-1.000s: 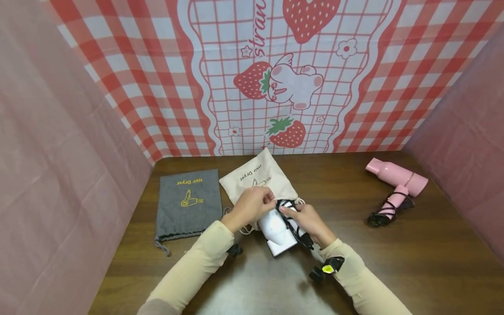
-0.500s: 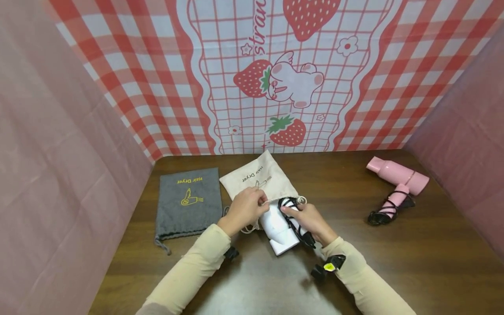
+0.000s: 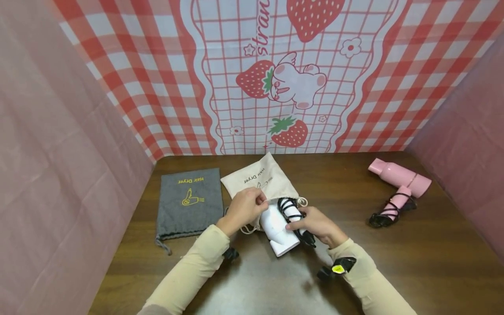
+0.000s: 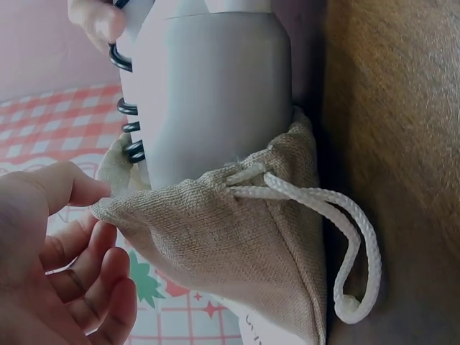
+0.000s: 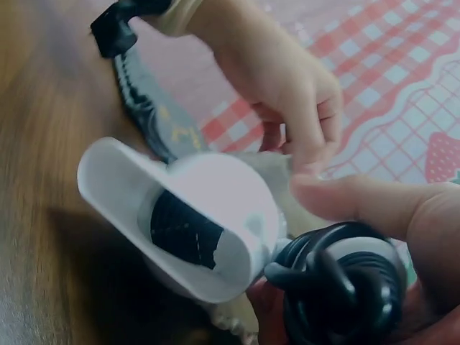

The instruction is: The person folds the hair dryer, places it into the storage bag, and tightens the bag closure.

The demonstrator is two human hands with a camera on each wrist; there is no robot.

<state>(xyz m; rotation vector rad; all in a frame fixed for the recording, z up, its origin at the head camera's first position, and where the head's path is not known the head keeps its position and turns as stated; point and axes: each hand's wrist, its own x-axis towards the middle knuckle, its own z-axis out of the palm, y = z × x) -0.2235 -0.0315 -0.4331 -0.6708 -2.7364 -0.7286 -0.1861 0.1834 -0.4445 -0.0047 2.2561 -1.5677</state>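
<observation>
A white hair dryer (image 3: 276, 228) lies partly inside a cream drawstring bag (image 3: 271, 179) printed "Hair Dryer". Its nozzle (image 5: 165, 223) and the handle's cord-wrapped lower part stick out of the bag's mouth. My left hand (image 3: 243, 209) pinches the hem of that mouth between thumb and forefinger, as the left wrist view shows. My right hand (image 3: 320, 225) grips the handle, its thumb on the near side and its fingers round the far side. Black cord (image 5: 345, 280) is coiled about this handle. The bag hides the rear of the dryer.
A grey drawstring bag (image 3: 190, 203) lies flat on the wooden table (image 3: 346, 183), left of the cream one. Farther right rests a pink hair dryer (image 3: 403, 177), cord wound on its handle. A checked strawberry cloth (image 3: 291, 83) hangs behind; pink cloth walls flank both sides.
My right hand has slid down the handle toward its end, and the thumb now sits lower. My left hand has drawn slightly left, still pinching the bag's hem.
</observation>
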